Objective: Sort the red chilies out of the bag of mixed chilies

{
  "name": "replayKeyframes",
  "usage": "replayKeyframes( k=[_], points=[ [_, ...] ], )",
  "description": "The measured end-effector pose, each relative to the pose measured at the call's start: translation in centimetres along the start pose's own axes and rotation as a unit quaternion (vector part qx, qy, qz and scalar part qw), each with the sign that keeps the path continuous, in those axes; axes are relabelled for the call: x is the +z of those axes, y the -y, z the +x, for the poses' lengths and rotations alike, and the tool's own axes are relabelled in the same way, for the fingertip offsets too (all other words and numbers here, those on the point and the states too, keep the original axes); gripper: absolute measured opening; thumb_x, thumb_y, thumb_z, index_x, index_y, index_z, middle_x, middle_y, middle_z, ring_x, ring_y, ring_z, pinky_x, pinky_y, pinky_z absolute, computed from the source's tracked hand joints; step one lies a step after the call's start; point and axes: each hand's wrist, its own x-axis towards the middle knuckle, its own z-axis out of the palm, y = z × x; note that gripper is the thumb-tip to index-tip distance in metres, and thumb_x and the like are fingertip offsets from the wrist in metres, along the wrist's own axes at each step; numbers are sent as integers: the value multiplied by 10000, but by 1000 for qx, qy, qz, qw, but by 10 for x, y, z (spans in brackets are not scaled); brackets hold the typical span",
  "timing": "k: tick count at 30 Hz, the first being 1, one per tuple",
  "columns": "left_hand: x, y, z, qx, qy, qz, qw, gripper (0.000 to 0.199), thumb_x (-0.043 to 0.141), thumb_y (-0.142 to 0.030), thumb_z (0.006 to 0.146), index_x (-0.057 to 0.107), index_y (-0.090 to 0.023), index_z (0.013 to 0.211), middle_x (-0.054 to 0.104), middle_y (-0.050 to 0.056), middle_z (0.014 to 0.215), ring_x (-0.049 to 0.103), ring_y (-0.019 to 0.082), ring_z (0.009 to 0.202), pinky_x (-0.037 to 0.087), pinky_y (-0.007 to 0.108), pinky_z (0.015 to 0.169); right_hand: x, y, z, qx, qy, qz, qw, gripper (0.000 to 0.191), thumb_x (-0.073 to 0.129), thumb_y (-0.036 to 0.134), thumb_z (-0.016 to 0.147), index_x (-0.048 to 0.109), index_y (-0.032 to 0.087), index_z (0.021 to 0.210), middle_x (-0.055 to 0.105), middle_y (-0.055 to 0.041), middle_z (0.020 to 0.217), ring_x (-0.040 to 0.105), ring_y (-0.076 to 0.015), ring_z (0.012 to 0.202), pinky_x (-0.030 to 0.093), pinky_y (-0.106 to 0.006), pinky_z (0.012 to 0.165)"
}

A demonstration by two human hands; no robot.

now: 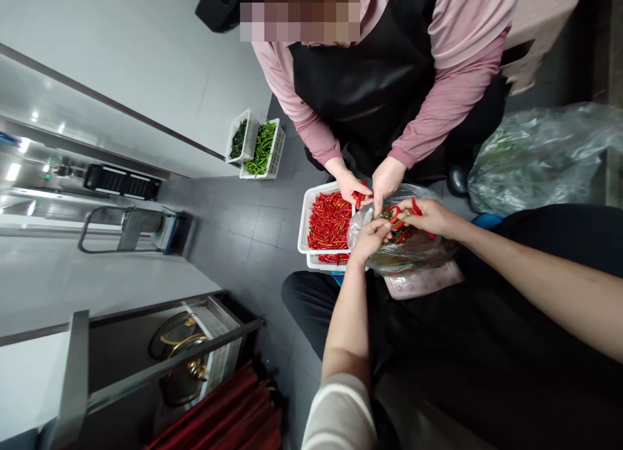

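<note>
Both of the person's hands work over a clear plastic bag (413, 252) of red chillies with green stems. The left hand (370, 237) is curled, its fingertips pinched on a chilli (395, 217) at the mouth of the bag. The right hand (431, 216) is loosely closed around a few more chillies (415, 207) just beside it. To the left of the bag, touching it, sits a white basket (305, 223) filled with red chillies on the grey floor. Opposite, a co-worker in a pink top and black apron holds chillies over the same bag with both hands (370, 185). Further off by the wall stand two white baskets of green chillies (257, 148).
</note>
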Motion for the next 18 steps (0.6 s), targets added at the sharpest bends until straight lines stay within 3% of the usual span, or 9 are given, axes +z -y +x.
replayKeyframes(
  k=[3, 5, 7, 9, 12, 14, 16, 18],
  points=[
    [3, 4, 0, 11, 6, -5, 1000, 352, 582, -489, 780, 545, -146, 707, 484, -27, 599, 421, 61, 539, 356, 201, 560, 2, -3, -1, 115, 66, 176, 976, 220, 631, 356, 710, 516, 194, 806, 391, 53, 523, 284, -65, 397, 218, -188, 374],
    [5, 7, 2, 12, 9, -14, 1000, 326, 546, -466, 814, 562, -147, 746, 483, -24, 611, 419, 63, 539, 360, 201, 560, 3, -7, -1, 175, 77, 243, 951, 226, 639, 337, 696, 473, 203, 771, 333, 66, 509, 216, -55, 377, 167, -180, 352],
    [7, 9, 4, 1, -1, 10, 1000, 301, 468, -420, 867, 584, -147, 817, 514, -6, 645, 445, 73, 554, 381, 207, 575, 1, -11, -1, 189, 55, 217, 956, 220, 625, 333, 710, 444, 210, 725, 327, 58, 508, 223, -63, 378, 173, -186, 345],
    [7, 9, 5, -24, -32, 100, 994, 300, 381, -356, 905, 603, -154, 901, 571, 23, 712, 498, 95, 606, 417, 226, 625, -5, -12, -3, 165, 0, 119, 979, 212, 611, 344, 738, 447, 215, 699, 360, 38, 510, 276, -83, 391, 206, -200, 353],
    [5, 7, 1, -79, -63, 324, 941, 296, 387, -309, 890, 602, -189, 1055, 643, 72, 881, 577, 161, 779, 448, 289, 755, -16, -5, -14, 105, -102, -30, 989, 179, 643, 315, 734, 498, 213, 708, 402, 19, 519, 339, -102, 432, 241, -215, 390],
    [4, 7, -6, -91, -34, 444, 891, 324, 430, -334, 864, 596, -194, 1105, 648, 102, 981, 590, 211, 887, 446, 334, 813, -18, 6, -23, 80, -134, -59, 986, 154, 642, 301, 742, 523, 205, 727, 411, 15, 519, 348, -102, 443, 248, -216, 403],
    [6, 10, -16, -75, 5, 503, 861, 349, 421, -374, 864, 626, -173, 1063, 642, 129, 1022, 589, 246, 941, 445, 360, 835, -11, 20, -27, 83, -108, -19, 990, 156, 609, 334, 772, 535, 198, 754, 430, 11, 527, 347, -95, 433, 244, -210, 390],
    [9, 14, -26, -45, 28, 521, 852, 385, 387, -398, 878, 659, -152, 997, 639, 151, 1025, 580, 268, 977, 438, 381, 862, 10, 36, -19, 116, -32, 55, 991, 190, 598, 371, 781, 541, 190, 783, 456, 8, 547, 345, -84, 412, 239, -202, 364]
  ],
)
